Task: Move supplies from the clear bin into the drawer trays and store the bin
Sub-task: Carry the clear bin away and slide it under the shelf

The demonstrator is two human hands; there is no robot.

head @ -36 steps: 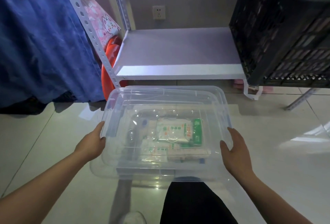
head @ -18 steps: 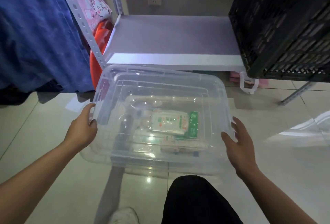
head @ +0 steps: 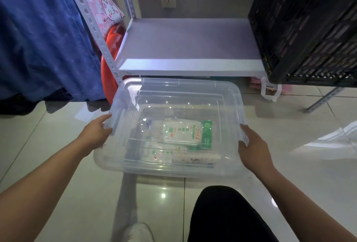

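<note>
- Left hand and right hand are gripping the clear bin sides at frame centre; fingertips hidden under the rim.
- Packets inside are blurring behind glare.

Black crate cut off by top and right edges; contents not seen. Blue cloth cut off at left and top. Print on white-and-green packets inside clear bin too blurred to be read; lower packets partly covered by upper one. Fingertips of left hand hidden behind bin rim. Red item behind shelf post mostly hidden, cannot be identified. Both forearms cut off by bottom edge.
</note>
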